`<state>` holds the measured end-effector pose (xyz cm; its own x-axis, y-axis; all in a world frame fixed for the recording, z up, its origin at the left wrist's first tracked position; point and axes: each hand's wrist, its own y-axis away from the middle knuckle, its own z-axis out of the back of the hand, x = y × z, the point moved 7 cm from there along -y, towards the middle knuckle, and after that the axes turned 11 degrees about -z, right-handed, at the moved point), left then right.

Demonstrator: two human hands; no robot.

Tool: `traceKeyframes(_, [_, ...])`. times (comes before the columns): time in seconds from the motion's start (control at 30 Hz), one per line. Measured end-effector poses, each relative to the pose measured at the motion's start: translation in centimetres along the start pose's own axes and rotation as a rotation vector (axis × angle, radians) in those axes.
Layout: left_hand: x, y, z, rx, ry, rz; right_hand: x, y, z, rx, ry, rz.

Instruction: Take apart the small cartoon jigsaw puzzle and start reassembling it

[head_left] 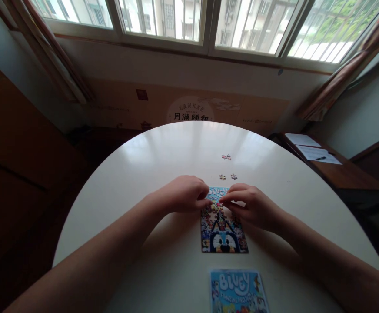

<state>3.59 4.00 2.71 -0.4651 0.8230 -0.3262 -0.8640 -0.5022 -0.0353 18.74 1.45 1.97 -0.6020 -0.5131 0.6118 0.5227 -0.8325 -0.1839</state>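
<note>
A jigsaw puzzle [224, 241] with a blue cartoon dog's face lies on the white table, mostly assembled, with a gap in its upper middle. My left hand [191, 193] is at its upper left edge, fingers curled and thumb tip over the picture; whatever is between them is hidden. From the right, my right hand [254, 203] reaches over the upper part, its thumb and fingers pinched on a small puzzle piece [220, 203]. Beyond the puzzle lie a yellowish loose piece [222, 177], a greyish loose piece [234, 176] and a small cluster of pieces [226, 157].
A blue picture card [238, 289] with the title "Bluey" lies near me, cut off by the lower frame edge. The round white table [111, 195] has a curved far edge. To the right, papers [318, 154] and a pen [320, 158] rest on a brown desk [349, 171].
</note>
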Motion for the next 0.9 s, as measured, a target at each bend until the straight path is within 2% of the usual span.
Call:
traceKeyframes(0.17, [0.3, 0.0, -0.2, 0.003, 0.014, -0.006, 0.8, 0.2, -1.2, 0.087, 0.069, 0.081])
traceKeyframes(0.47, [0.7, -0.1, -0.5, 0.005, 0.039, -0.006, 0.7, 0.1, -1.4, 0.083, 0.114, 0.100])
traceKeyframes(0.7, [0.7, -0.2, -0.7, 0.044, 0.036, 0.052, 2.4, 0.2, -1.4, 0.091, 0.259, 0.169])
traceKeyframes(0.8, [0.6, -0.3, -0.6, 0.046, 0.026, 0.045, 2.0, 0.3, -0.9, 0.031, 0.250, 0.173])
traceKeyframes(0.9, [0.7, -0.3, -0.6, 0.064, 0.025, 0.063, 0.9, 0.3, 0.4, -0.128, 0.145, 0.132])
